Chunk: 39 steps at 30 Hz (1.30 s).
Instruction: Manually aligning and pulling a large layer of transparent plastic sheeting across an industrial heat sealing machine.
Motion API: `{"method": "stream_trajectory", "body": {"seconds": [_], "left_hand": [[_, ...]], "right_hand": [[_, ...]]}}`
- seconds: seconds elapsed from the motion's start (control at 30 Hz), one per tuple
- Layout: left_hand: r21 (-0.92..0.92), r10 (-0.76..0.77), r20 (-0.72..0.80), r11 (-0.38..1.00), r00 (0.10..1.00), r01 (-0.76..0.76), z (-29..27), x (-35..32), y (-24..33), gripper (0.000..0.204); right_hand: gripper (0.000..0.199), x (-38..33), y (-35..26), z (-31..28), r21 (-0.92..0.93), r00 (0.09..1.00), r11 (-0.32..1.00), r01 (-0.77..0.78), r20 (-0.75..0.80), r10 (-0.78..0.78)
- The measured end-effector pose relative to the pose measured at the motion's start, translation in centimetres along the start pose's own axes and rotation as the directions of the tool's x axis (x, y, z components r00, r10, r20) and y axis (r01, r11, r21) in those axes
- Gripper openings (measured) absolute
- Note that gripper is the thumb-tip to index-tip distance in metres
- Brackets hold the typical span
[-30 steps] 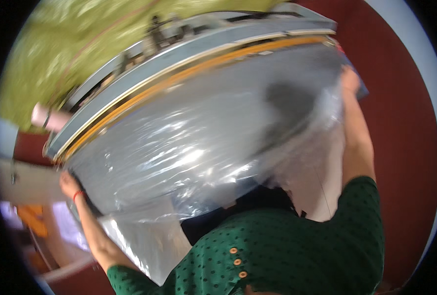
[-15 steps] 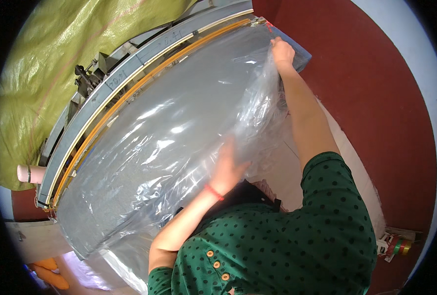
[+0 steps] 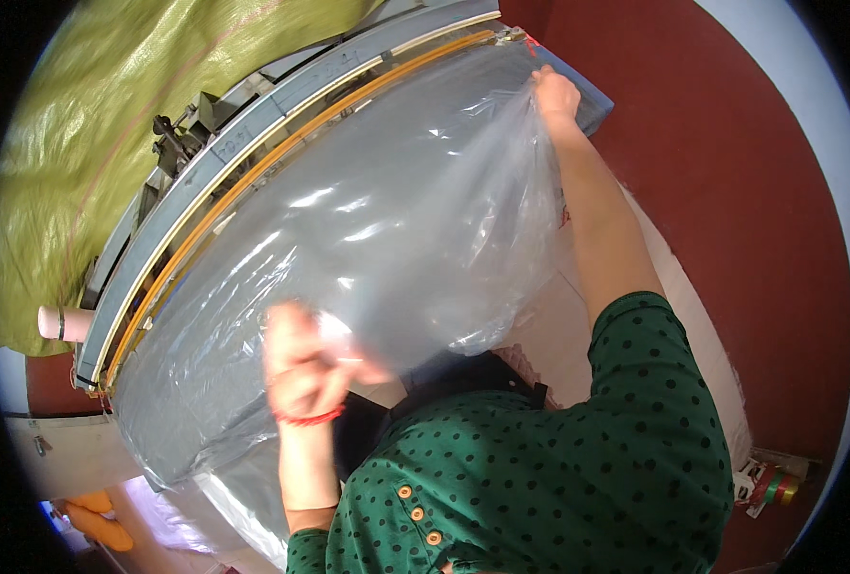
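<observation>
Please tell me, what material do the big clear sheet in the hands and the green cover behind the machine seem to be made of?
The clear sheet looks like thin, glossy plastic film: it is see-through, wrinkles softly and shows bright glare streaks. The right hand pinches its far corner; the left hand is at its near edge. The green cover seems to be woven plastic tarpaulin, with a dull sheen and stiff creases, though its weave is not clearly visible.
</observation>
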<state>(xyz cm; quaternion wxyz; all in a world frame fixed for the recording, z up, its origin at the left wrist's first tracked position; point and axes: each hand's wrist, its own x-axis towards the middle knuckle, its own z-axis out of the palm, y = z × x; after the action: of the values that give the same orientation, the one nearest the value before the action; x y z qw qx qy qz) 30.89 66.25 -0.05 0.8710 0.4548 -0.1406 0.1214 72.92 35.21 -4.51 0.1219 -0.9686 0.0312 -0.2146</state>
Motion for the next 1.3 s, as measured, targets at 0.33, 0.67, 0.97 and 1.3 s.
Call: {"method": "stream_trajectory", "body": {"seconds": [0.33,0.67,0.97,1.3], "left_hand": [[0.690,-0.328,-0.354,0.541,0.876,0.481,1.2,-4.4,6.3,0.061],[0.656,0.543,-0.222,-0.532,0.810,0.536,-3.1,-14.5,20.5,0.026],[0.270,0.672,0.121,-0.731,0.731,0.627,-11.1,-16.9,39.6,0.017],[0.161,0.326,-0.778,-0.723,0.537,0.672,-19.4,-19.2,24.1,0.027]], "right_hand": [[0.032,0.0,-1.2,1.0,-0.049,0.999,0.998,0.040,0.020,-0.039],[0.034,-0.3,0.7,-0.2,-0.126,0.996,0.988,0.084,-0.017,-0.086],[0.035,0.3,-0.3,1.4,-0.068,0.995,0.993,0.097,0.005,-0.097],[0.039,0.7,1.0,1.7,-0.068,0.993,0.991,0.111,0.032,-0.109]]}}
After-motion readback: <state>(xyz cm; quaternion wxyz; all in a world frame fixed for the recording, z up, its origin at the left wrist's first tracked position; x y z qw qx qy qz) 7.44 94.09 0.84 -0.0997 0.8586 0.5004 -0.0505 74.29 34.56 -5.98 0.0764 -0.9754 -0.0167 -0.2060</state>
